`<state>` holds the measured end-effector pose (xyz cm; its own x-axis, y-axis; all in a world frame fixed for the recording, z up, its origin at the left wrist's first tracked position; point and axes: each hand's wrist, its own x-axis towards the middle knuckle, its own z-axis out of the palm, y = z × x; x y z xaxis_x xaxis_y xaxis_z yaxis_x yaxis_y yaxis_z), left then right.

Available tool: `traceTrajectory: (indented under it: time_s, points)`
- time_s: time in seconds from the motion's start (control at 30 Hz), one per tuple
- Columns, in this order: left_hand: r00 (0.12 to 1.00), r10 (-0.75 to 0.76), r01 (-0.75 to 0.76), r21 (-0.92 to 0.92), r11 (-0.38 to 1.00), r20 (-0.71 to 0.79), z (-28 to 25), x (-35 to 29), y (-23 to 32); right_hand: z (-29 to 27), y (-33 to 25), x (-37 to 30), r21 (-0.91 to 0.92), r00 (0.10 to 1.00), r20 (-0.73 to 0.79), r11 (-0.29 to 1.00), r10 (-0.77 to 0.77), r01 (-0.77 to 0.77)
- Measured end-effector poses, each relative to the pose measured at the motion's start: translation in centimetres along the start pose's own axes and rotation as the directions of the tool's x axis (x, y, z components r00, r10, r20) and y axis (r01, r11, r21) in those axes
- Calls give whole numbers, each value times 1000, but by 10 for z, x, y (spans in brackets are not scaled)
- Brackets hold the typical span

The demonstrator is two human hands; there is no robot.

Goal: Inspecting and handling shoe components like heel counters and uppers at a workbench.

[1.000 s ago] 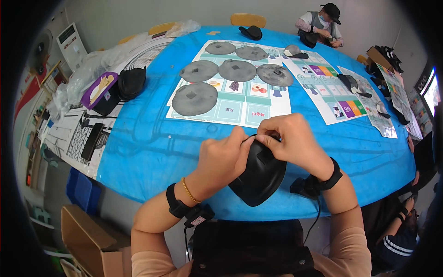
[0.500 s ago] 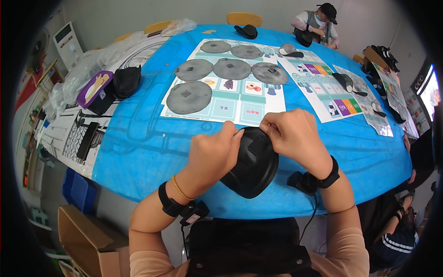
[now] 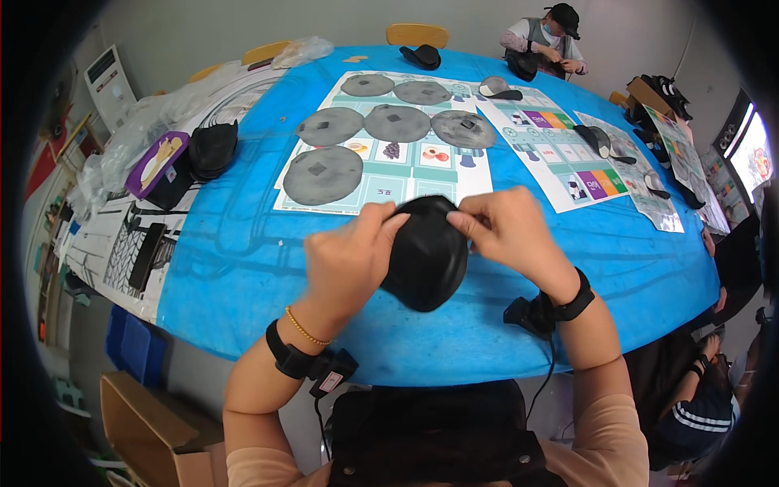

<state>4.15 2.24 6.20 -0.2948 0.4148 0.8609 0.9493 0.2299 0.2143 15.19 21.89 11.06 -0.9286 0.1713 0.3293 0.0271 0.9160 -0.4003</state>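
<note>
A rounded, cup-shaped black pad (image 3: 428, 264) is held up over the near part of the table, its smooth bulging face showing. My left hand (image 3: 357, 252) pinches its upper left edge between thumb and fingers. On the upper right edge, my right hand (image 3: 507, 234) grips with thumb and bent fingers. Just beyond the hands lies a printed sheet (image 3: 389, 195) with fruit pictures, and on it rest several flat grey discs (image 3: 323, 174), most with a small dark square patch.
A blue cover (image 3: 243, 284) spreads over the table. At left stand a black and purple bin (image 3: 165, 166) and stacked black pads (image 3: 213, 150). More sheets (image 3: 552, 150) lie at right. A co-worker (image 3: 552, 36) sits at the far side. Below left is a cardboard box (image 3: 146, 422).
Both hands have lifted the black pad slightly and turned it, so the square patch seen before no longer shows. The view has shifted a little.
</note>
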Motion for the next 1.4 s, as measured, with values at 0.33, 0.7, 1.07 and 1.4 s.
traceTrajectory:
  time_s: [0.33, 0.7, 1.07, 1.4]
  points:
    - [999, 7, -5, 39, 999, -50, -5, 7, -20, -5, 24, 8, 436, 992, 97, 892, 85, -120]
    - [992, -123, 124, -130, 984, 15, -2, 5, -32, 33, 21, 5, 715, 838, 531, 463, 127, -524]
    - [667, -353, 743, -619, 254, 656, 0, 9, -46, 41, 23, 6, 847, 878, 462, 232, 122, -478]
    - [893, -369, 408, -117, 906, 259, 13, -5, -53, 55, 31, 5, 855, 867, 477, 152, 145, -496]
